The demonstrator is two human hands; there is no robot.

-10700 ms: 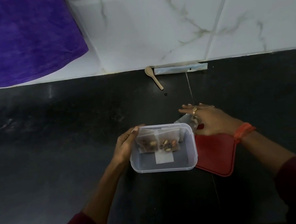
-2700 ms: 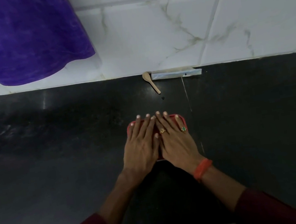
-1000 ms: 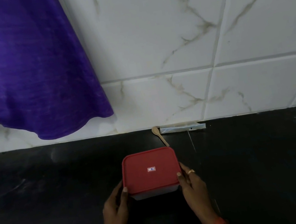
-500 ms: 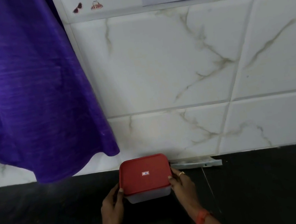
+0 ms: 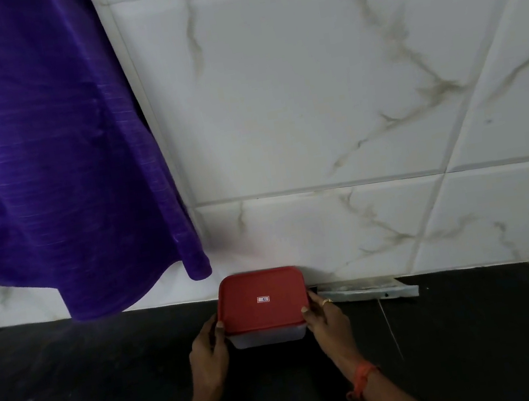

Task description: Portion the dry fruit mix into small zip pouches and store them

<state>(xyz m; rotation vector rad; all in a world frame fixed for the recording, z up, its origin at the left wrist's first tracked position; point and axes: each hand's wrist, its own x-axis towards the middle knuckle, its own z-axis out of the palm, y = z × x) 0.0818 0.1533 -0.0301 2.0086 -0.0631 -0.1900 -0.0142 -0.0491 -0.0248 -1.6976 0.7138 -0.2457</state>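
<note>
Nearer the wall [image 5: 330, 231] now, box [image 5: 261, 299] between left hand [image 5: 207, 351] and right hand [image 5: 327, 323].

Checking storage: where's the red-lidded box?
Head view, lower centre: red-lidded box between left hand and right hand, at the tiled wall, right of the purple cloth.

Home kitchen: a black stone counter [image 5: 77, 386] is seen beneath the left hand [image 5: 207, 351] and right hand [image 5: 327, 323], a white veined tiled wall [image 5: 308, 89] just beyond them, a purple cloth [image 5: 43, 166] hung above-left, and a red-lidded food box [image 5: 261, 299] gripped between them.
</note>
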